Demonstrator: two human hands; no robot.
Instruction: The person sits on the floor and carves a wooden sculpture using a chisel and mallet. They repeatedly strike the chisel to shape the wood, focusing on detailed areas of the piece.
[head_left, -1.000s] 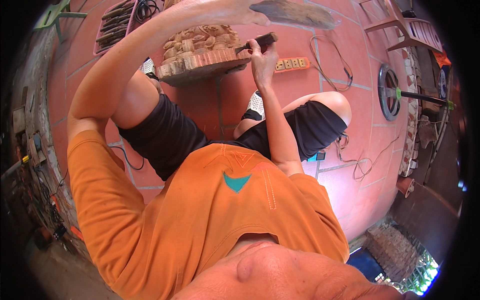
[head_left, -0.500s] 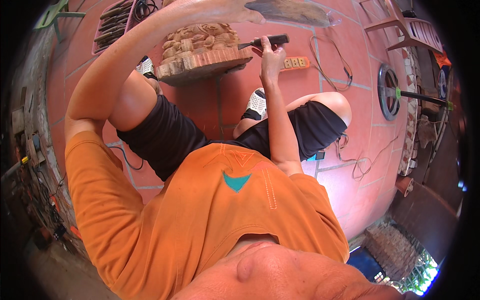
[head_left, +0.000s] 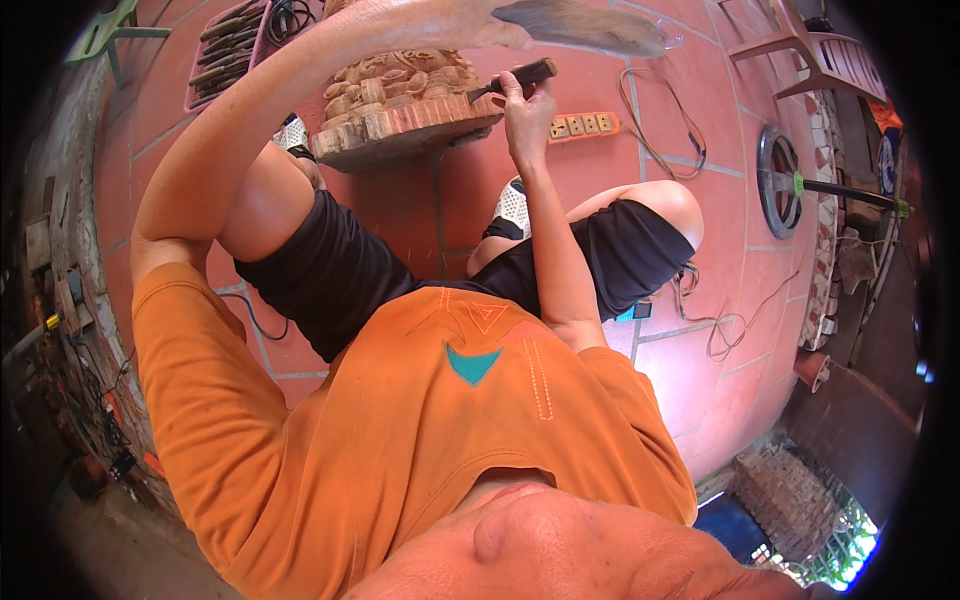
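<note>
My left hand [head_left: 478,28] is at the top edge, closed round the narrow end of a worn wooden mallet [head_left: 590,28], with some of its fingers out of frame. The mallet's thick end points right, above the chisel. In my right hand [head_left: 527,120] is a chisel [head_left: 530,75] with a dark handle, held tilted. Its metal blade reaches left to the right side of a carved wood block [head_left: 405,128], where the tip appears to touch. Rounded relief shapes cover the block's top, and a rough flat edge faces me; my left forearm hides part of its far side.
An orange power strip [head_left: 583,126] with a cable lies right of the chisel. A pink tray [head_left: 225,55] of several carving tools stands at the upper left. To the right are a plastic chair [head_left: 840,65] and a round-based stand [head_left: 778,185]. My knees flank the block.
My right hand and the chisel have shifted left, bringing the blade onto the block's right side. The handle now slants more steeply. The mallet and left arm have barely moved.
</note>
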